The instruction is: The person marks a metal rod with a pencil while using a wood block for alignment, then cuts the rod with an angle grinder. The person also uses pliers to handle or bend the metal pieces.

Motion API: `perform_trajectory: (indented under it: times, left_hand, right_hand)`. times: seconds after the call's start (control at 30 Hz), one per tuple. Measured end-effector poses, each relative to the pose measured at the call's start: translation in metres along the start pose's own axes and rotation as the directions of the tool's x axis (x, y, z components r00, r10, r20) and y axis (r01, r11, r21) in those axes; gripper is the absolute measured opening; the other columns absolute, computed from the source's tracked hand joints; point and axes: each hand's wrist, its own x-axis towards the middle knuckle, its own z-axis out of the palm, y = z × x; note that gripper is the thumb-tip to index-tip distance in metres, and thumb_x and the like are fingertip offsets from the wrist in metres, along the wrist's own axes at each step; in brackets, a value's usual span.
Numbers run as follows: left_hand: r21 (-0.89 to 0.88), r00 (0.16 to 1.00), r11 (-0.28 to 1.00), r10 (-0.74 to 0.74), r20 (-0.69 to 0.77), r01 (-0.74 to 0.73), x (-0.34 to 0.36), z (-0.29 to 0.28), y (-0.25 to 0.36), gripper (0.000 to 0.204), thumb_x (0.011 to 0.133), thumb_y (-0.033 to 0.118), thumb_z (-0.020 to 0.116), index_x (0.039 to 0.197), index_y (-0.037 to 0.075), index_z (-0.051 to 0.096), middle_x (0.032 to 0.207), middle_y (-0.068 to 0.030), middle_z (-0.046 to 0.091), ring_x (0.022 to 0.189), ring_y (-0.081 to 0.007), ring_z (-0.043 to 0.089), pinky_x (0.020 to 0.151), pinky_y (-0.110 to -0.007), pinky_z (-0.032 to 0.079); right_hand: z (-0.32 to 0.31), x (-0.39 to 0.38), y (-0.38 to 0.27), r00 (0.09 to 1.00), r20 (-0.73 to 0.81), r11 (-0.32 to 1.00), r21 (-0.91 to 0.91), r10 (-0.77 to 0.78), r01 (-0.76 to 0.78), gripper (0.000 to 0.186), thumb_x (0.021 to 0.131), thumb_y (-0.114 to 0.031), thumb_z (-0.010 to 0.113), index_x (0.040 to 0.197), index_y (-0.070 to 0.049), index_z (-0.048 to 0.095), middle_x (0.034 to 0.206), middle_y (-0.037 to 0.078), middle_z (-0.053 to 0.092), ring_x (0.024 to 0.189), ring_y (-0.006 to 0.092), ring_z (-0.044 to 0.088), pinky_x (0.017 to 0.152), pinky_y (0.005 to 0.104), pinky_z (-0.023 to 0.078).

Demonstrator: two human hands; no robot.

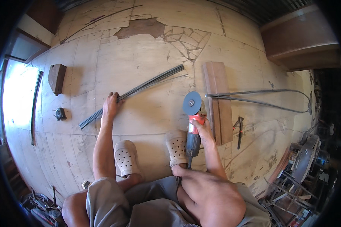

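My left hand [111, 104] is closed round a bundle of long thin grey metal rods [155, 80], lying diagonally across the light board floor. In my right hand [201, 128] is a red and dark-grey angle grinder [194, 142], held upright in the picture with its grey disc [191, 103] at the top, just left of a reddish-brown wooden plank [219, 75]. A long bent loop of similar rods [261, 104] lies with one end over that plank. Pliers or cutters [240, 132] with dark and orange handles lie to the plank's right.
A wooden block [57, 78], a tape measure [60, 114] and more rods [36, 108] lie at the left. My feet in beige clogs [125, 155] are below my hands. A brown cabinet [299, 41] stands at the back right; cluttered metal items [291, 178] fill the lower right.
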Motion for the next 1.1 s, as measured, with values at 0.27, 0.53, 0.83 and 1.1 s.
perform_trajectory:
  times: [0.27, 0.53, 0.83, 1.1]
  left_hand:
    - [0.235, 0.996, 0.969, 0.066, 0.063, -0.079, -0.007, 0.002, 0.012, 0.034, 0.079, 0.033, 0.074, 0.098, 0.007, 0.063, 0.099, -0.0132, 0.062, 0.101, -0.0322, 0.059, 0.080, -0.044, 0.050]
    - [0.122, 0.939, 0.945, 0.317, -0.131, -0.302, -0.057, 0.013, 0.054, 0.050, 0.081, 0.037, 0.073, 0.111, 0.001, 0.054, 0.103, -0.0175, 0.059, 0.098, -0.0340, 0.058, 0.083, -0.044, 0.048]
    - [-0.701, 0.833, 0.654, 0.194, 0.519, 0.284, -0.136, 0.065, 0.187, 0.093, 0.080, 0.054, 0.073, 0.135, -0.010, 0.033, 0.112, -0.0290, 0.062, 0.100, -0.0325, 0.065, 0.083, -0.042, 0.053]
    - [-0.788, 0.823, 0.609, 0.402, 0.401, 0.087, -0.119, 0.046, 0.229, 0.093, 0.072, 0.046, 0.082, 0.132, -0.008, 0.036, 0.113, -0.0226, 0.059, 0.105, -0.0294, 0.060, 0.090, -0.041, 0.049]
  right_hand:
    - [0.011, 0.008, -0.005, 0.997, 0.079, 0.998, 0.052, 0.016, -0.020, 0.043, 0.079, -0.022, 0.075, 0.112, -0.003, 0.056, 0.091, 0.005, 0.063, 0.081, 0.0142, 0.063, 0.072, 0.0308, 0.052]
    - [0.046, 0.019, -0.014, 0.995, 0.103, 0.993, 0.118, 0.006, -0.018, 0.040, 0.079, -0.027, 0.075, 0.108, -0.004, 0.058, 0.082, 0.004, 0.063, 0.069, 0.0140, 0.063, 0.062, 0.0298, 0.053]
    - [0.051, 0.027, -0.018, 0.996, 0.088, 0.978, 0.207, -0.025, 0.006, 0.032, 0.081, -0.031, 0.073, 0.100, -0.008, 0.062, 0.083, 0.001, 0.061, 0.072, 0.0116, 0.060, 0.065, 0.0286, 0.049]
    - [0.043, 0.003, -0.063, 0.991, 0.083, 0.938, 0.340, -0.100, 0.066, 0.038, 0.084, -0.032, 0.072, 0.109, -0.006, 0.059, 0.092, 0.003, 0.063, 0.083, 0.0123, 0.061, 0.074, 0.0285, 0.050]
